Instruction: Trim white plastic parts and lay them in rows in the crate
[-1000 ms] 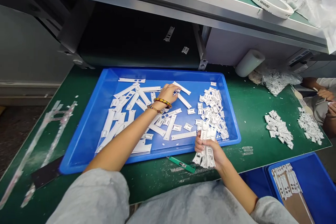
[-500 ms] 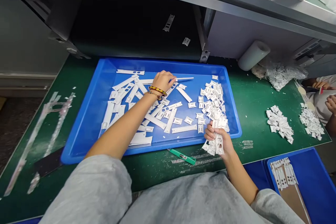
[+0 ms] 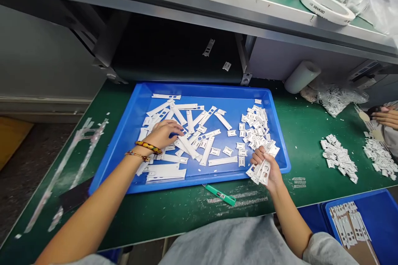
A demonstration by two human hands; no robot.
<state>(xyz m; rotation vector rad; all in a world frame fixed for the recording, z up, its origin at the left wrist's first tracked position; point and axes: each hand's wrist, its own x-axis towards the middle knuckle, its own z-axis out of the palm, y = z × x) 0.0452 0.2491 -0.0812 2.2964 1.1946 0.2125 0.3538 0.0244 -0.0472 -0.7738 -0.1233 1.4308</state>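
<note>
A blue tray [image 3: 130,120] on the green bench holds long white plastic strips [image 3: 189,126] on its left and a pile of small white clips [image 3: 256,126] on its right. My left hand [image 3: 163,132], with beaded bracelets on the wrist, lies palm down on the strips at the tray's left, fingers curled over them. My right hand [image 3: 265,165] is closed on a bundle of white plastic pieces [image 3: 263,165] at the tray's front right edge.
A green cutter [image 3: 220,194] lies on the bench in front of the tray. Piles of white clips [image 3: 338,158] sit to the right, near another person's hands [image 3: 387,116]. A second blue tray [image 3: 376,215] is at the lower right. A tape roll [image 3: 328,6] rests on the upper shelf.
My left hand has come back from the tray's far middle to the strips at the near left. My right hand has lifted slightly with its bundle over the tray's edge.
</note>
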